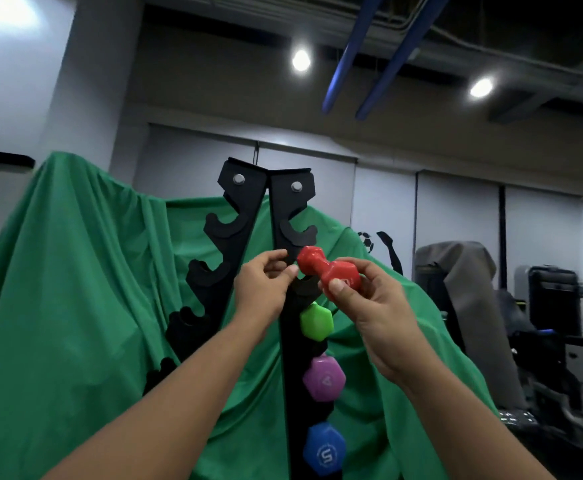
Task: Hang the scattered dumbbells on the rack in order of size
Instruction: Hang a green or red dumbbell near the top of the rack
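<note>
A black upright rack (241, 216) with hooked cradles stands in front of me. On its right column hang a green dumbbell (316, 322), a purple one (324, 379) below it, and a blue one (324, 450) lowest. My right hand (373, 306) pinches the near end of a small red dumbbell (328, 271), held tilted just above the green one, next to an empty cradle. My left hand (262, 289) is beside the red dumbbell's far end, its fingers curled and its fingertips touching the dumbbell by the rack's right column.
A green cloth (75, 289) drapes over something behind the rack. Covered gym machines (456, 271) and dark equipment (560, 323) stand at the right. The left column's cradles (221, 223) hold nothing.
</note>
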